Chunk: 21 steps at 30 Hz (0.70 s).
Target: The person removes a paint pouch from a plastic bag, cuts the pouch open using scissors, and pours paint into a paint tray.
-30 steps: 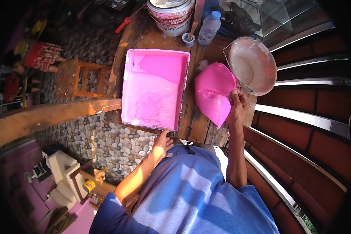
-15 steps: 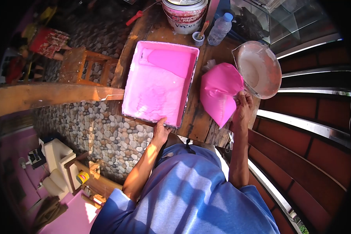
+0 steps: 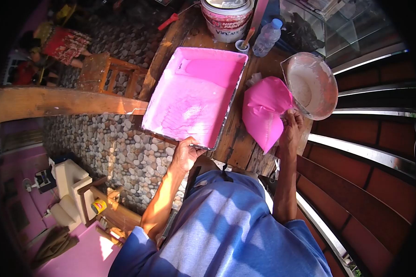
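A paint tray [image 3: 192, 99] coated in pink paint sits on the wooden table, turned at an angle. Wet pink paint pools at its far end, and the ribbed slope shows streaks near me. My left hand [image 3: 187, 154] is closed on the tray's near edge, thumb on top and fingers beneath. To the right lies a bulging pink plastic bag [image 3: 266, 111], its contents hidden. My right hand [image 3: 290, 127] pinches the bag's right side near the gathered part. Just beyond that hand, a paint-stained bowl [image 3: 312, 85] leans at the table's right side.
A paint bucket [image 3: 226, 21], a small cup holding a paintbrush [image 3: 247, 39] and a water bottle [image 3: 267, 37] stand at the back. Left are a wooden beam [image 3: 64, 104], a stool [image 3: 94, 74] and a person in red patterned clothing [image 3: 64, 44]. Slats [image 3: 356, 184] run along the right.
The tray has turned clockwise, its near end swinging left and its far end right, with my left hand on its edge. My right hand stays at the pink bag. The view has shifted slightly.
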Tool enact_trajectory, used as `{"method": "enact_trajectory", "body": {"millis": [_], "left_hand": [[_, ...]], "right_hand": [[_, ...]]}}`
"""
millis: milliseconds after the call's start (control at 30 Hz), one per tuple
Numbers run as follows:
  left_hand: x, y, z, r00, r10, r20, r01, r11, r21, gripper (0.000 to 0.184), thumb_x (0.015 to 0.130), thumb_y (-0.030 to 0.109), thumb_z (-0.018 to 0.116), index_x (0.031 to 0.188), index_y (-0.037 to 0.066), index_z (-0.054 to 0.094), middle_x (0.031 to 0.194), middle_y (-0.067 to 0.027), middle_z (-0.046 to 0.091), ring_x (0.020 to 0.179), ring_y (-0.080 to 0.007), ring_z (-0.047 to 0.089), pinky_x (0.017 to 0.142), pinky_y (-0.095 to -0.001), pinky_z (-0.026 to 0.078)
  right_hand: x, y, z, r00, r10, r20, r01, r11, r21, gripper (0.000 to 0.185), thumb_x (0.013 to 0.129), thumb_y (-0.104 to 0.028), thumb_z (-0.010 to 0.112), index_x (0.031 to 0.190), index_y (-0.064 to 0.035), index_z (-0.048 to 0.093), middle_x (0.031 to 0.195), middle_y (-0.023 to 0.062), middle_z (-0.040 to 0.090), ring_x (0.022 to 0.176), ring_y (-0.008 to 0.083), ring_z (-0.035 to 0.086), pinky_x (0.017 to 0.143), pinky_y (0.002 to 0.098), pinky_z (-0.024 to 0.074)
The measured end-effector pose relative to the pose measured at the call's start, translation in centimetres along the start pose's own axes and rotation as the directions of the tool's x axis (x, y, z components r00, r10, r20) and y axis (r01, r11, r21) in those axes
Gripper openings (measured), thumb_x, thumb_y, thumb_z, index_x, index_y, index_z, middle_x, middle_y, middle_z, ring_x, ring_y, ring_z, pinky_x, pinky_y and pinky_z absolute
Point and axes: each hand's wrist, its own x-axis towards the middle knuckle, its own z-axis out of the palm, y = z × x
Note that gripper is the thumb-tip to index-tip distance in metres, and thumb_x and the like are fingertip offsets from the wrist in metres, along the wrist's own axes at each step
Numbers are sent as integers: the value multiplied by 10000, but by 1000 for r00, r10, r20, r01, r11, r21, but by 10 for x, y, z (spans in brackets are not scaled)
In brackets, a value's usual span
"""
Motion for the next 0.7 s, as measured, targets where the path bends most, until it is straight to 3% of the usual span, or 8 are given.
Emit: {"method": "enact_trajectory", "body": {"millis": [67,133,367,600,700], "left_hand": [[-14,13,25,997,13,-75,-9,999,54,83,810,82,513,787,49,586,882,-81,641,836,-214,625,817,-366,523],[-20,20,28,1000,-17,4,17,1000,2,99,819,100,521,790,47,600,936,-96,651,870,-211,633,813,-365,530],[-15,18,5,995,-74,70,79,993,-82,126,833,115,525,810,32,617,884,-92,665,836,-209,646,816,-356,533],[-1,-11,-20,992,-123,33,124,992,-30,107,806,48,519,837,13,615,892,-94,654,823,-202,635,810,-367,528],[12,-39,-31,996,-69,-52,70,997,29,107,768,44,552,858,32,609,915,-82,626,864,-200,603,819,-391,510]], "right_hand": [[0,1,0,1000,3,-8,-3,1000,-5,102,884,-98,631,845,-27,570,698,19,575,583,53,480,534,178,383],[-1,0,2,1000,5,-16,-5,1000,-11,108,883,-105,635,846,-27,571,699,18,576,583,51,479,531,176,382],[-3,-1,8,1000,-4,-15,4,999,-37,115,886,-117,637,864,-26,570,709,15,580,573,49,466,519,175,372],[-4,-2,11,1000,11,-7,-12,999,-53,111,890,-117,630,869,-27,569,714,16,581,585,51,473,536,175,375],[-4,0,8,1000,-18,4,19,998,-63,113,893,-120,627,869,-26,569,720,18,582,597,52,484,547,176,383]]}}
